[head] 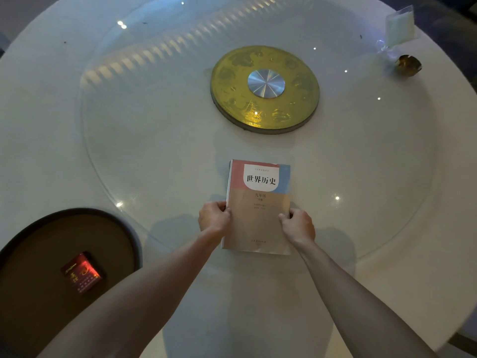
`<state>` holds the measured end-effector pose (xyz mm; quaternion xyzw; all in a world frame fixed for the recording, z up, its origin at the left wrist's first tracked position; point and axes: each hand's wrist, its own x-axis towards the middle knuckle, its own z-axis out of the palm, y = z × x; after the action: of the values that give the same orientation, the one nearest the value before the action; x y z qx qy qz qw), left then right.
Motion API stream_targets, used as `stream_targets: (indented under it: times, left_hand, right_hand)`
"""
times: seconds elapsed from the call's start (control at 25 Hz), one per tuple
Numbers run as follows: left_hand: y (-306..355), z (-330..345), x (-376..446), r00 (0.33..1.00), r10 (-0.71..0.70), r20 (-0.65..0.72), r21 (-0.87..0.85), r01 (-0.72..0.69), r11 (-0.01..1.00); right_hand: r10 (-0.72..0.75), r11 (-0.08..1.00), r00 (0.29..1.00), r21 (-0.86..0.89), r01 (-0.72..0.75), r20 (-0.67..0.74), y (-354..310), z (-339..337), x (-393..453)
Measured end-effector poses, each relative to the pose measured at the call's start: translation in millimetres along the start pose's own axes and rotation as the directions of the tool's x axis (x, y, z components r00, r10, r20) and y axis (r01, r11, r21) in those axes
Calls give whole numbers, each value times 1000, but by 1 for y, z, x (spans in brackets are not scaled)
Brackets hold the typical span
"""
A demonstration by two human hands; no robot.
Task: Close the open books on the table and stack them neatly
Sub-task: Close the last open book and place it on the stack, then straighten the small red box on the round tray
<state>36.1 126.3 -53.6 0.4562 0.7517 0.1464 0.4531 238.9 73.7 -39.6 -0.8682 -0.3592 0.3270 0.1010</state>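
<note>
Books point(258, 206) lie closed in a stack, left hand point(214, 218) and right hand point(298, 224) pinching the long edges. They look stiff and light with a smooth cover, so side grip suits.

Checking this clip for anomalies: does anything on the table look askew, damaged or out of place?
Nothing stands out. The book lies closed, cover up, roughly square to the person, held at its sides by the left hand and right hand. Only one book shows, so no stack can be judged.
</note>
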Motion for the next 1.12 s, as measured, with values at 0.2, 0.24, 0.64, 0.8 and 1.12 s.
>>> stream_targets:
  times: [0.2,0.24,0.64,0.8,1.12]
  left_hand:
    - [-18,-18,-2,979,42,199,-314,23,949]
    - [-25,-25,-4,976,52,210,-354,27,935]
    - [-107,-150,-23,975,101,-198,-305,-159,939]
    - [-164,-209,-40,936,21,-350,-190,-93,977]
    - [-256,-249,-69,919,-181,-350,-146,137,980]
  right_hand:
    - [-6,998,1000,60,6,0,4,-3,2]
    - [-16,997,1000,70,16,-5,2,-3,-1]
    - [-557,831,830,-14,557,-38,-86,69,-98]
    - [-544,837,799,99,538,255,-121,125,-146]
    - [-215,973,739,201,110,638,-136,202,-199]
